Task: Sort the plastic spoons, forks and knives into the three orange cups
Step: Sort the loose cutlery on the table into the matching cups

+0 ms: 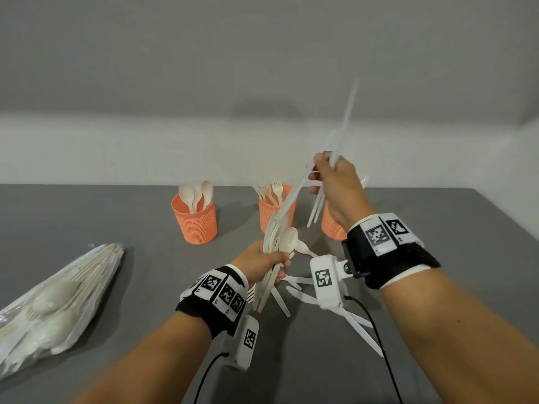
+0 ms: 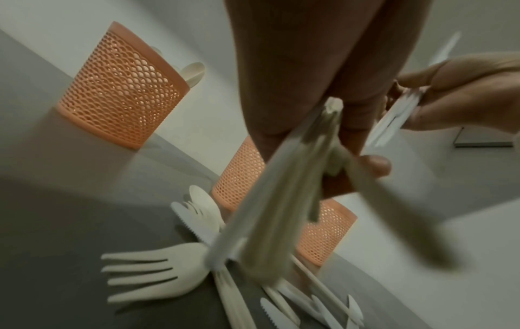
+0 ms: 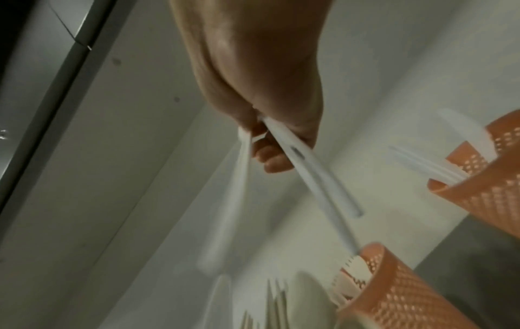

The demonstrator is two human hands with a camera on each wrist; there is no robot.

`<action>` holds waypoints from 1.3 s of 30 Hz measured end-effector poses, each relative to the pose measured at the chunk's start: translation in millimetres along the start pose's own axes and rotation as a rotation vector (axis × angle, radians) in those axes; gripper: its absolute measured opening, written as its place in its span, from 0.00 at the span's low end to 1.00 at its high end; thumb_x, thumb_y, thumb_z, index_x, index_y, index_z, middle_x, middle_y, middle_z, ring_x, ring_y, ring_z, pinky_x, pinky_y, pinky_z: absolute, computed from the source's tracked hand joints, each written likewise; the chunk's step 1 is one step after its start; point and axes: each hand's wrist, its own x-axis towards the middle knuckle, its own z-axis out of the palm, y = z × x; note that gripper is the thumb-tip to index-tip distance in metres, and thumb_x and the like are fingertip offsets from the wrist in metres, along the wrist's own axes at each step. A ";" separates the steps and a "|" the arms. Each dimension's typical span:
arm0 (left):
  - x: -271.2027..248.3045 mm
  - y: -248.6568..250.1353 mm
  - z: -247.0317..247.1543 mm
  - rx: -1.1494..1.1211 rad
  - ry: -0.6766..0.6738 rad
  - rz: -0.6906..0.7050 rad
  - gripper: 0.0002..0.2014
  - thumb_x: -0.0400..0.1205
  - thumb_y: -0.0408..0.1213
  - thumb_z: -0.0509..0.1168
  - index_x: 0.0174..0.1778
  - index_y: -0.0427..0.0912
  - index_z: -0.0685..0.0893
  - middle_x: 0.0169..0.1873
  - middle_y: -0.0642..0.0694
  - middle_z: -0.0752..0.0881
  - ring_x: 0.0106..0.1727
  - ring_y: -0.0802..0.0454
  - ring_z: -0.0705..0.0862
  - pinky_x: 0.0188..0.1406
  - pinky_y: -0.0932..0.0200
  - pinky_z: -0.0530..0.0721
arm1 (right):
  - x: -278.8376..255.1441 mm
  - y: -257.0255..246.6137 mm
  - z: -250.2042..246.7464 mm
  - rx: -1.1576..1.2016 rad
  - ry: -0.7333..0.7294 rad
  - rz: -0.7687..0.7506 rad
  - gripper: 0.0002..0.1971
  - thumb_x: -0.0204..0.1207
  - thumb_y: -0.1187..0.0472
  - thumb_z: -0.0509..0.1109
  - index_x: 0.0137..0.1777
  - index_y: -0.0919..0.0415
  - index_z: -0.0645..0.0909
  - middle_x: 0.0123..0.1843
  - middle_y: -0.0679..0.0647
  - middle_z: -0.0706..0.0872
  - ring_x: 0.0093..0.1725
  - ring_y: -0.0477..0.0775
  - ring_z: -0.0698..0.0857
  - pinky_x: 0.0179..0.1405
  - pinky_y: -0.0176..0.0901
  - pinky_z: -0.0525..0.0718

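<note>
Meanwhile each hand grips cutlery: left hand (image 1: 264, 259) an upright bundle (image 1: 272, 258), right hand (image 1: 335, 182) steeply tilted knives (image 1: 344, 121).

Soft, even light falls from above; the middle orange cup (image 1: 277, 208) throws only a faint shadow onto the table (image 1: 87, 211) beside it. Near that cup the white utensils in the right hand (image 1: 335, 182) smear with motion blur. Both wrist views are dim, grainy and perhaps slightly out of focus, with straight lines bowing toward the edges.
</note>
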 end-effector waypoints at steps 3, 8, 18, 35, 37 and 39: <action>0.9 1.5 0.3 -0.054 0.064 -0.001 0.10 0.80 0.29 0.61 0.33 0.33 0.78 0.15 0.45 0.80 0.16 0.52 0.79 0.22 0.60 0.81 | 1.2 0.2 -5.4 0.119 0.055 0.039 0.09 0.86 0.58 0.52 0.54 0.61 0.72 0.38 0.54 0.84 0.34 0.49 0.85 0.39 0.45 0.87; 6.2 4.4 8.2 -0.120 0.230 0.050 0.05 0.80 0.26 0.60 0.38 0.35 0.75 0.17 0.43 0.79 0.18 0.47 0.78 0.25 0.55 0.84 | -26.0 25.8 7.6 0.067 -0.120 0.143 0.13 0.83 0.51 0.59 0.38 0.55 0.72 0.23 0.48 0.73 0.19 0.46 0.71 0.21 0.38 0.73; 16.4 2.9 33.4 -0.022 0.491 0.184 0.07 0.81 0.30 0.57 0.50 0.42 0.77 0.32 0.41 0.80 0.22 0.50 0.75 0.21 0.60 0.75 | -41.0 65.4 41.2 -0.589 -0.097 -0.096 0.07 0.75 0.64 0.64 0.38 0.64 0.80 0.25 0.48 0.75 0.29 0.52 0.77 0.22 0.32 0.67; 21.0 15.2 15.2 -0.035 0.412 0.240 0.03 0.82 0.30 0.59 0.43 0.40 0.74 0.21 0.40 0.76 0.14 0.54 0.74 0.16 0.66 0.76 | 90.4 63.0 -74.0 -0.698 0.317 -0.184 0.13 0.82 0.61 0.61 0.52 0.72 0.78 0.46 0.66 0.84 0.43 0.62 0.81 0.42 0.51 0.79; 21.4 19.5 12.9 -0.064 0.380 0.229 0.05 0.82 0.31 0.61 0.41 0.42 0.77 0.24 0.42 0.79 0.15 0.56 0.76 0.19 0.66 0.78 | 94.9 65.7 -72.3 -0.691 0.249 -0.137 0.13 0.81 0.59 0.62 0.53 0.72 0.77 0.44 0.61 0.81 0.44 0.61 0.80 0.42 0.47 0.76; 22.7 23.6 9.8 -0.140 0.324 0.209 0.05 0.82 0.32 0.62 0.41 0.43 0.79 0.28 0.46 0.84 0.18 0.57 0.77 0.21 0.64 0.81 | 106.5 59.0 -70.6 -0.594 0.255 -0.145 0.11 0.81 0.57 0.62 0.50 0.67 0.78 0.39 0.54 0.79 0.43 0.56 0.78 0.43 0.46 0.76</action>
